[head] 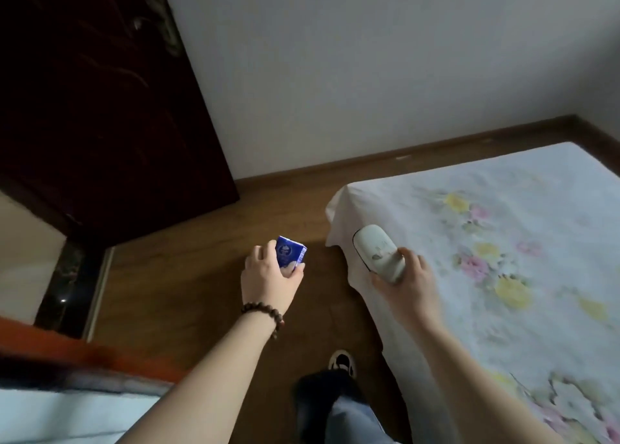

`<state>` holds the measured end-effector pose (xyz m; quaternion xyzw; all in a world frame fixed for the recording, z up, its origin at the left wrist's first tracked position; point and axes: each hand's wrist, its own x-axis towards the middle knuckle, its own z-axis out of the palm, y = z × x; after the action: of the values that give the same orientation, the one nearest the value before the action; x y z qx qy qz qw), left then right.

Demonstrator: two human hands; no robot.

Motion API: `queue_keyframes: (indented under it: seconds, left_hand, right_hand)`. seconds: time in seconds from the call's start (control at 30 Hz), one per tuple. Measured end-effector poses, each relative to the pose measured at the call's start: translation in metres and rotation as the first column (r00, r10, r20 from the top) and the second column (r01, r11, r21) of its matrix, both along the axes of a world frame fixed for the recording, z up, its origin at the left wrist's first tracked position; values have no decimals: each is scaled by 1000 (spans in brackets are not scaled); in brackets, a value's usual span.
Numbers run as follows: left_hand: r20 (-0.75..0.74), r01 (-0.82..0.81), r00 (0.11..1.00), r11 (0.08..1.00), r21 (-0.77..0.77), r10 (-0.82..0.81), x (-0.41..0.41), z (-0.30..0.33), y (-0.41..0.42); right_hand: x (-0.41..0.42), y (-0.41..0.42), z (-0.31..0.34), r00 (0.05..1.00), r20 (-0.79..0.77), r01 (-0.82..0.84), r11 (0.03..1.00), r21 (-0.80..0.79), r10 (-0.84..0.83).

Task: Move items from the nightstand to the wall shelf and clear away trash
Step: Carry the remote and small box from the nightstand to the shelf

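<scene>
My left hand (268, 281), with a bead bracelet at the wrist, grips a small blue packet (291, 253) with white print, held out over the wooden floor. My right hand (407, 281) holds a white remote control (377, 250) by its lower end, its rounded top pointing up and left over the corner of the bed. Neither the nightstand nor the wall shelf is in view.
A bed with a floral sheet (503, 259) fills the right side. A dark wooden door (100, 108) stands open at the left, with a doorway beside it. An orange-edged surface (67, 349) lies at the lower left. My legs and a shoe (342, 363) are on the wooden floor (201, 292).
</scene>
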<state>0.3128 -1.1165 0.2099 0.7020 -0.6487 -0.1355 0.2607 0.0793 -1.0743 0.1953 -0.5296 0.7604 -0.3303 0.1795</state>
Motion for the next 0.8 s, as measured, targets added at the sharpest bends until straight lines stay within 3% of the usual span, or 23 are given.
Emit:
queue_keyframes:
  seconds: [0.2, 0.43, 0.8]
  left_hand:
    - [-19, -47, 999, 998, 33, 48, -38, 16, -148]
    - [-129, -67, 989, 997, 45, 72, -66, 13, -275]
    - [-89, 41, 995, 999, 22, -39, -66, -23, -517]
  right_hand:
    - [-28, -156, 15, 998, 16, -56, 998, 2, 56]
    - [-50, -283, 9, 996, 21, -86, 996, 8, 86]
    - [-50, -508, -24, 1000, 4, 30, 999, -12, -30]
